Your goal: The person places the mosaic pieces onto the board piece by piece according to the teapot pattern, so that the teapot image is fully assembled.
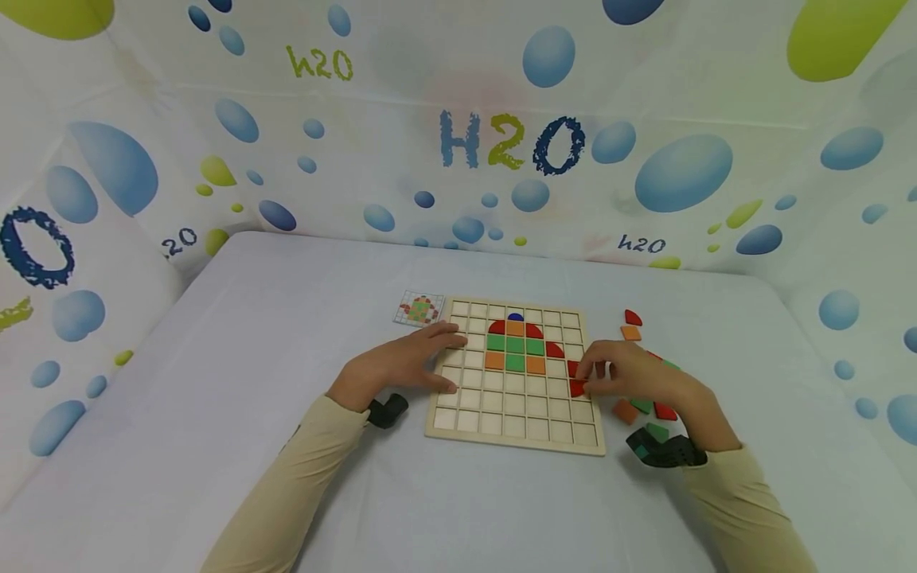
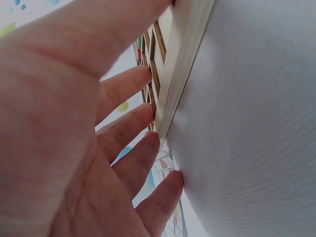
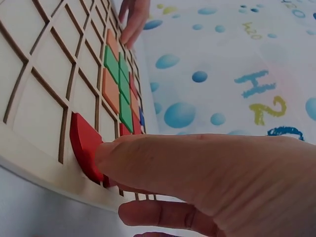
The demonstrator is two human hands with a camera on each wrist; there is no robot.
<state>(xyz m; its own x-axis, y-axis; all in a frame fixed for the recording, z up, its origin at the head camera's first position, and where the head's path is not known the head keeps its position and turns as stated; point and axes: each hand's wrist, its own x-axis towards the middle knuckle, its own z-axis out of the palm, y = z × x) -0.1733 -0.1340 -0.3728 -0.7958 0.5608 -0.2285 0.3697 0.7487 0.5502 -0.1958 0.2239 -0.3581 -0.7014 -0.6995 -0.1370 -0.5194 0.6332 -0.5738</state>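
Observation:
A wooden grid board (image 1: 514, 407) lies on the table, with green, orange, red and blue tiles set in its upper and middle cells. At its right edge my right hand (image 1: 630, 372) pinches a red quarter-round tile (image 3: 85, 145), which sits slightly tilted at a cell in the right wrist view. Another red tile (image 1: 573, 368) lies just above it, partly covered by the fingers. My left hand (image 1: 401, 362) rests on the board's left edge, fingers spread and fairly straight; the left wrist view shows the fingertips (image 2: 143, 112) against the wooden rim.
A pattern card (image 1: 411, 312) showing a coloured tile figure lies beyond the board's upper left corner. Loose tiles, among them an orange square (image 1: 626, 411) and a green piece (image 1: 657, 432), lie right of the board, partly under my right arm. A printed cloth (image 1: 458, 207) hangs behind.

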